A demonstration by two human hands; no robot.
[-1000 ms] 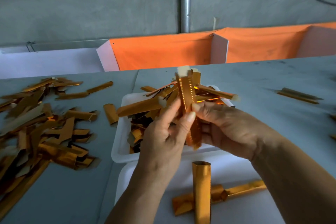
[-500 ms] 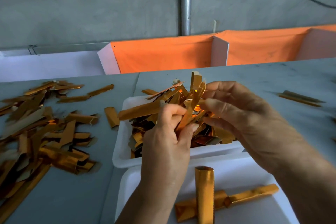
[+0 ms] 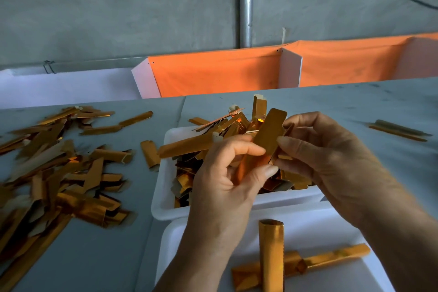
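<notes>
My left hand (image 3: 227,180) and my right hand (image 3: 331,161) together hold one flat gold foil strip (image 3: 270,135) above a white tray (image 3: 163,199) heaped with similar gold strips. The left thumb and forefinger pinch the strip's lower part; the right thumb and fingers pinch its right edge. The strip stands nearly upright, leaning right. A nearer white tray (image 3: 180,239) holds folded gold pieces, one (image 3: 271,253) lying lengthwise across another (image 3: 331,261).
A big loose pile of gold strips (image 3: 54,173) covers the grey table (image 3: 94,256) on the left. Two strips (image 3: 400,130) lie at the far right. Orange cloth bins (image 3: 213,76) stand behind the table, against a concrete wall with a metal pipe (image 3: 245,2).
A second ago both hands held a folded strip upright. They then dipped into the heaped tray, and now lift a flat strip out of it.
</notes>
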